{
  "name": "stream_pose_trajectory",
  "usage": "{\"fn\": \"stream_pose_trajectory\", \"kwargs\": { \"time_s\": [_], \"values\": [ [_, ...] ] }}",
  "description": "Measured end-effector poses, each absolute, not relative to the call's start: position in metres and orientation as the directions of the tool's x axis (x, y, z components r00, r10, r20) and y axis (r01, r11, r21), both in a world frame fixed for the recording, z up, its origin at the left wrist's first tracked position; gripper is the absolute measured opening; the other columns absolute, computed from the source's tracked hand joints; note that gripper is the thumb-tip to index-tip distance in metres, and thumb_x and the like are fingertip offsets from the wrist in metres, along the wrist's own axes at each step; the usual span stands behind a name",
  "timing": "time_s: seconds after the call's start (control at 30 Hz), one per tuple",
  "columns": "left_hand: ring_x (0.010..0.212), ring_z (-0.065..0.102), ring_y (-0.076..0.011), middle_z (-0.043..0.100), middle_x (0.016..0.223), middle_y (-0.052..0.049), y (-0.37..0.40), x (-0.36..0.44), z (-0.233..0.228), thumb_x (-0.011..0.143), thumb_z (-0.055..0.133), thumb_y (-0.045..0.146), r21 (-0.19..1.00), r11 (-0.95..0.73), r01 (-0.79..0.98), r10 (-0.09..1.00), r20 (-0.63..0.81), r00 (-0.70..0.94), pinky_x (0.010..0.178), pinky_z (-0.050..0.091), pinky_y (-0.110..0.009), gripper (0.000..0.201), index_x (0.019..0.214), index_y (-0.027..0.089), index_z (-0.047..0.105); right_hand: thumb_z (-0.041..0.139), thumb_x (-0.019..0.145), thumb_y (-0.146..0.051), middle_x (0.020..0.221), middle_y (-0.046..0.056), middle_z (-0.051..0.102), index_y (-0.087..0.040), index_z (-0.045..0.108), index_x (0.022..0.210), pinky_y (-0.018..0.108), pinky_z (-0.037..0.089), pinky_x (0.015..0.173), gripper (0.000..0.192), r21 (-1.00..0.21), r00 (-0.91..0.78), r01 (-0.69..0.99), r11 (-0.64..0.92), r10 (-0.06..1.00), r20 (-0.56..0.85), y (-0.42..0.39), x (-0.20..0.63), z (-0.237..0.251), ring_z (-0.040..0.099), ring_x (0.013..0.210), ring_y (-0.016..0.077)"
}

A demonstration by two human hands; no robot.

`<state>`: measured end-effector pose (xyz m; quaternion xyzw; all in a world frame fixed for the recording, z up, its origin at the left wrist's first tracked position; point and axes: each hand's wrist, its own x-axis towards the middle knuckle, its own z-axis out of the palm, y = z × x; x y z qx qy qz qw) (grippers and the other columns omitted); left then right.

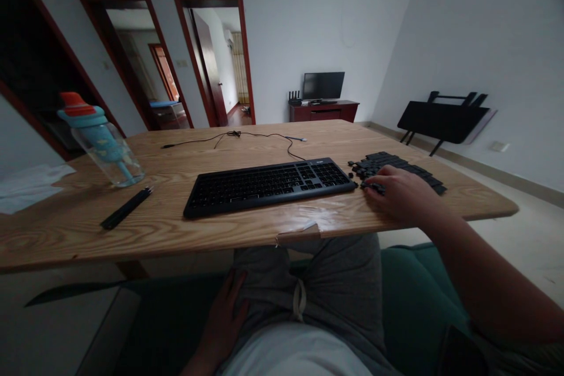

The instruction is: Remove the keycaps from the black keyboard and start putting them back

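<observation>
A black keyboard lies at a slight slant on the wooden table, its key field dark with some pale outlines. Just right of it is a pile of loose black keycaps, next to rows of more keycaps. My right hand rests among these pieces, fingers bent and closed around a dark keycap; the palm hides part of the pile. Down on my left thigh lies my left hand, fingers stretched out, holding nothing.
On the left stand a clear bottle with a red lid, dark pencils and white tissue. The keyboard's cable trails across the back of the wooden table. A folded black table leans against the right wall.
</observation>
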<state>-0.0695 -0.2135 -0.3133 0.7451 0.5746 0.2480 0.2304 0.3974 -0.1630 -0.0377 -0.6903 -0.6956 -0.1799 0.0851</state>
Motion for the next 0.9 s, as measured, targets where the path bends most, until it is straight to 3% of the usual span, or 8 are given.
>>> {"fn": "stream_pose_trajectory", "kwargs": {
  "time_s": [0.23, 0.43, 0.53, 0.63, 0.7, 0.8, 0.9],
  "values": [
    [0.151, 0.03, -0.0274, 0.028, 0.166, -0.01, -0.214, -0.07, -0.314, 0.099, 0.043, 0.038, 0.614, -0.231, 0.755, 0.97, 0.088, 0.225, 0.123, 0.028, -0.049, 0.056, 0.153, 0.024, 0.044, 0.052, 0.09, -0.035, 0.104, 0.012, 0.072, -0.023, 0.079, 0.104, 0.039, 0.047, 0.081, 0.032, 0.14, -0.1, 0.989, 0.048, 0.912, 0.397, -0.158, 0.396, -0.045, 0.065, 0.092, 0.0276],
    [0.15, 0.032, -0.0292, 0.028, 0.165, -0.016, -0.216, -0.063, -0.296, 0.098, 0.043, 0.032, 0.509, -0.22, 0.832, 0.97, 0.022, 0.243, 0.121, 0.033, -0.05, 0.058, 0.154, 0.017, 0.042, 0.056, 0.088, -0.032, 0.087, 0.007, 0.073, -0.023, 0.075, 0.094, 0.035, 0.048, 0.077, 0.022, -0.06, -0.156, 0.979, 0.195, 0.906, 0.393, -0.171, 0.367, -0.049, 0.065, 0.085, 0.0238],
    [0.139, 0.049, -0.0319, 0.047, 0.155, -0.015, -0.224, -0.054, -0.239, 0.091, 0.053, 0.027, 0.397, -0.312, 0.863, 0.939, -0.008, 0.343, 0.112, 0.046, -0.05, 0.052, 0.143, 0.022, 0.058, 0.059, 0.086, -0.031, 0.096, 0.007, 0.073, -0.023, 0.073, 0.104, 0.032, 0.048, 0.078, 0.024, -0.158, -0.253, 0.922, 0.353, 0.86, 0.443, -0.179, 0.335, -0.05, 0.066, 0.088, 0.0214],
    [0.114, 0.067, -0.0231, 0.07, 0.127, -0.007, -0.227, -0.044, -0.149, 0.092, 0.053, 0.024, 0.365, -0.69, 0.625, 0.703, 0.131, 0.699, 0.097, 0.056, -0.038, 0.034, 0.12, 0.029, 0.071, 0.058, 0.089, -0.032, 0.103, 0.009, 0.073, -0.023, 0.073, 0.114, 0.032, 0.048, 0.082, 0.03, -0.232, -0.343, 0.845, 0.482, 0.821, 0.456, -0.179, 0.297, -0.047, 0.065, 0.094, 0.0217],
    [0.09, 0.069, -0.0189, 0.075, 0.101, -0.007, -0.216, -0.04, -0.091, 0.095, 0.051, 0.027, 0.289, -0.8, 0.526, 0.596, 0.285, 0.75, 0.083, 0.056, -0.033, 0.031, 0.118, 0.026, 0.071, 0.058, 0.089, -0.032, 0.102, 0.009, 0.074, -0.023, 0.074, 0.112, 0.031, 0.048, 0.08, 0.029, -0.278, -0.382, 0.81, 0.517, 0.824, 0.419, -0.172, 0.276, -0.043, 0.066, 0.091, 0.0211],
    [0.09, 0.066, -0.0214, 0.074, 0.095, -0.008, -0.177, -0.037, -0.033, 0.097, 0.051, 0.033, 0.069, -0.718, 0.692, 0.664, 0.364, 0.653, 0.084, 0.052, -0.036, 0.029, 0.115, 0.024, 0.072, 0.06, 0.088, -0.034, 0.092, 0.006, 0.075, -0.023, 0.076, 0.106, 0.028, 0.046, 0.069, 0.026, -0.358, -0.379, 0.803, 0.477, 0.872, 0.31, -0.159, 0.257, -0.037, 0.066, 0.077, 0.018],
    [0.095, 0.066, -0.0236, 0.073, 0.099, -0.008, -0.134, -0.036, -0.015, 0.094, 0.058, 0.045, -0.043, -0.636, 0.77, 0.736, 0.265, 0.623, 0.087, 0.049, -0.037, 0.037, 0.119, 0.022, 0.071, 0.061, 0.086, -0.034, 0.085, 0.005, 0.075, -0.022, 0.075, 0.098, 0.026, 0.043, 0.062, 0.022, -0.403, -0.335, 0.818, 0.411, 0.909, 0.249, -0.151, 0.26, -0.034, 0.064, 0.071, 0.0168]
  ]
}}
